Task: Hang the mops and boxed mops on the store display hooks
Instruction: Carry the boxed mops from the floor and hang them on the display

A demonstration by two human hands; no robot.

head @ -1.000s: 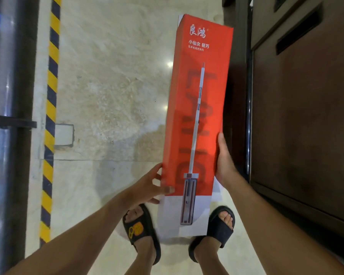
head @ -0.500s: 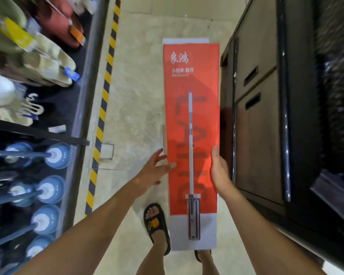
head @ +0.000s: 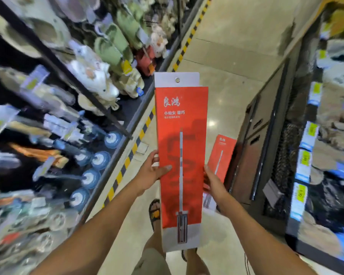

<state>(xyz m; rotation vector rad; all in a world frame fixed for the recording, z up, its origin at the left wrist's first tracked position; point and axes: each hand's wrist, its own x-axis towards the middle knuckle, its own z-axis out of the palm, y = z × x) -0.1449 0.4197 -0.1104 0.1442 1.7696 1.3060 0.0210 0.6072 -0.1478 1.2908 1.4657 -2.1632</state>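
Observation:
I hold a long red and white boxed mop [head: 182,147] upright in front of me, its white tab with a metal eyelet [head: 177,80] at the top. My left hand [head: 153,172] grips its left edge with the thumb across the front. My right hand [head: 212,178] grips its right edge. A second red boxed mop [head: 223,153] leans against the dark cabinet on the right. Mops with round blue and white heads [head: 99,159] hang on the display hooks at the left.
The left display rack [head: 115,118] holds slippers and plush goods above the mops, blurred. A yellow and black floor stripe [head: 139,135] runs along its base. A dark wooden cabinet [head: 260,147] and another shelf [head: 310,135] stand on the right. The tiled aisle floor [head: 236,56] stretches ahead.
The view has swung up and left toward the display rack. The boxed mop rose higher in both hands, its eyelet tab now showing, and my left hand closed onto its edge.

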